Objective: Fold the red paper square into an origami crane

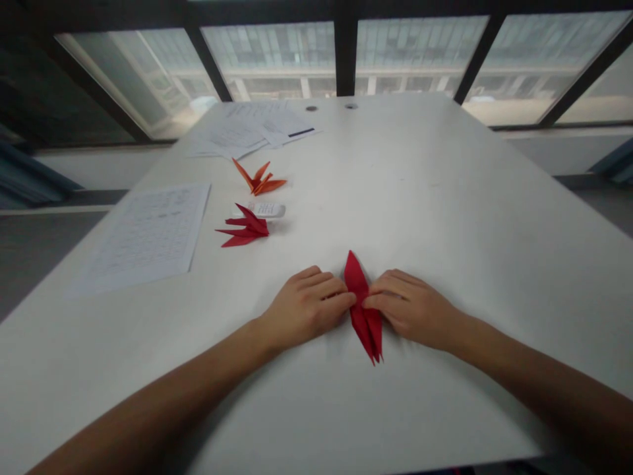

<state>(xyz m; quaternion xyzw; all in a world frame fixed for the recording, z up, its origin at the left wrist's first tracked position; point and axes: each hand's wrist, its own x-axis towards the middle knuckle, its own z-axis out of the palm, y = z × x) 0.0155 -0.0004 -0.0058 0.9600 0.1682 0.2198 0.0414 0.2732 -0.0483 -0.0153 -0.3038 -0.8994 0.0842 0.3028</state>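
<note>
Between my two hands a red folded origami paper (pixel 362 318) lies on the white table, one pointed end aimed away from me and several narrow points toward me. My left hand (pixel 312 300) pinches its left edge near the middle, thumb on top. On the opposite edge my right hand (pixel 414 305) pinches it the same way, its thumb close to the other thumb. The fingertips under the paper are hidden. To the left lie a red origami piece (pixel 247 227) with spread points and, farther back, an orange paper crane (pixel 260 181).
A small white labelled object (pixel 270 210) lies behind the red piece. Printed sheets rest at the left (pixel 148 234) and at the back left (pixel 237 132) of the white table (pixel 445 218). Two cable holes sit near the far edge, below the windows.
</note>
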